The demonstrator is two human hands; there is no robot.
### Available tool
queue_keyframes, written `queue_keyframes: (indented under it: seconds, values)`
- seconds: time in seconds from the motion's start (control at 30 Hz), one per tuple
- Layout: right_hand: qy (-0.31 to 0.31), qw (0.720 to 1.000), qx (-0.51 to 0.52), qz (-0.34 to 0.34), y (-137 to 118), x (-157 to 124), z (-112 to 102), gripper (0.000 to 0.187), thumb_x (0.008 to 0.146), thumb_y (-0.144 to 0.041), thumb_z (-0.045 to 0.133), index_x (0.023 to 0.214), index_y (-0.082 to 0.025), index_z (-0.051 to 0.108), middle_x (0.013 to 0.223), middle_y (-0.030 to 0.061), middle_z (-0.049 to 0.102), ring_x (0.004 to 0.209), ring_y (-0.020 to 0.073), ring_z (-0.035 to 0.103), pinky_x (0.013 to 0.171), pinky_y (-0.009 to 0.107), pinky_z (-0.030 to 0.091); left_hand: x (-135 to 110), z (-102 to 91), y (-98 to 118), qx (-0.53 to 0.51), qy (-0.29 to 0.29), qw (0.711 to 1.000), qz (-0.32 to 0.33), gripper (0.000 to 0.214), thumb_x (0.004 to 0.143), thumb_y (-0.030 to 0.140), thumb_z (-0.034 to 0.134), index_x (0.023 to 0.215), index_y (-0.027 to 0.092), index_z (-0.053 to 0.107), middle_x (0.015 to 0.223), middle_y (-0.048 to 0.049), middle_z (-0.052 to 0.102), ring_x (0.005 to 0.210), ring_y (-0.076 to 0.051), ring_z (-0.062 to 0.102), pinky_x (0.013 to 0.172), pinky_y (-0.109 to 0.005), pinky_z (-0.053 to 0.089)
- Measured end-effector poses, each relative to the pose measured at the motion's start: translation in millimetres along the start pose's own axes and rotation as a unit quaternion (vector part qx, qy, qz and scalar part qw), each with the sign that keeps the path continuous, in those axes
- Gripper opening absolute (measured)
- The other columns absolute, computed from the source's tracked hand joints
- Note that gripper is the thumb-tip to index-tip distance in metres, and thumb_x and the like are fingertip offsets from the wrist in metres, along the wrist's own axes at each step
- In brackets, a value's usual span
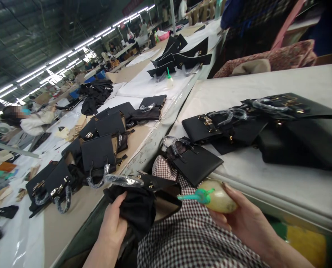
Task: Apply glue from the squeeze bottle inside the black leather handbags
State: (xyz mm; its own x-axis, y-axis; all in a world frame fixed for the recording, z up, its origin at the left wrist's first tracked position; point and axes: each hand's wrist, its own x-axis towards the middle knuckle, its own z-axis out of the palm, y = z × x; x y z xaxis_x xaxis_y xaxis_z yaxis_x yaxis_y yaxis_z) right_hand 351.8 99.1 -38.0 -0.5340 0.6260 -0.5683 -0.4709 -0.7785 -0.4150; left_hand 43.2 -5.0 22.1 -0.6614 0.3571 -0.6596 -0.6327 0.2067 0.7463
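My left hand (pixel 114 219) is closed on the black lining of a handbag (pixel 167 186) over my lap. The bag's mouth gapes toward the right and shows a tan inside; its handle is wrapped in clear plastic. In my right hand (pixel 241 216) is a squeezed glue bottle (pixel 220 197) of yellowish, cloudy plastic with a green nozzle. The nozzle points left, its tip close to the bag's open edge; whether they touch I cannot tell. Another black handbag (pixel 196 162) lies just beyond, at the edge of the right table.
Several black handbags with gold clasps lie on the left table (pixel 143 145) and the right table (pixel 238 82). Farther back stand black bag pieces (pixel 179 59) and another green-tipped bottle (pixel 169 80). A person (pixel 34 119) works across the left table.
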Motion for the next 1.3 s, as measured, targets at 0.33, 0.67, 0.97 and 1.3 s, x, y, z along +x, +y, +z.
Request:
queue_keyframes:
  seconds: [0.33, 0.67, 0.97, 1.3]
  values:
    - [0.038, 0.934, -0.231, -0.269, -60, 24, -17, 0.038, 0.089, -0.048, 0.08, 0.12, -0.027, 0.072, 0.092, 0.0029, 0.07, 0.065, 0.0176, 0.053, 0.048, 0.027, 0.047, 87, 100.2, 35, 0.023, -0.053, 0.998, 0.036, 0.014, 0.089, -0.004, 0.064, 0.086, 0.007, 0.071, 0.073, -0.0108, 0.078, 0.062, -0.02, 0.077, 0.067, -0.028, 0.066]
    - [0.088, 0.859, -0.357, -0.357, -92, 46, 0, 0.048, 0.083, -0.051, 0.084, 0.121, -0.026, 0.067, 0.09, 0.0033, 0.068, 0.067, 0.0204, 0.057, 0.053, 0.032, 0.05, 112, 168.0, 35, 0.052, -0.102, 0.993, 0.029, 0.02, 0.081, -0.01, 0.064, 0.077, 0.01, 0.066, 0.063, -0.0084, 0.073, 0.052, -0.019, 0.071, 0.058, -0.027, 0.06]
    - [0.1, 0.663, -0.58, -0.462, -114, 56, 21, 0.053, 0.086, -0.052, 0.083, 0.128, -0.027, 0.06, 0.121, 0.0109, 0.069, 0.103, 0.0329, 0.067, 0.089, 0.045, 0.055, 127, 180.2, 32, 0.073, -0.12, 0.989, 0.034, 0.018, 0.08, -0.009, 0.066, 0.079, 0.009, 0.066, 0.065, -0.0094, 0.074, 0.056, -0.02, 0.073, 0.06, -0.028, 0.061]
    - [0.057, 0.508, -0.618, -0.597, -116, 73, 26, 0.052, 0.09, -0.044, 0.081, 0.131, -0.023, 0.057, 0.118, 0.0121, 0.069, 0.103, 0.0315, 0.07, 0.088, 0.045, 0.06, 125, 180.4, 32, 0.082, -0.117, 0.989, 0.043, 0.018, 0.075, -0.008, 0.066, 0.075, 0.01, 0.066, 0.064, -0.0082, 0.073, 0.054, -0.018, 0.069, 0.057, -0.027, 0.06]
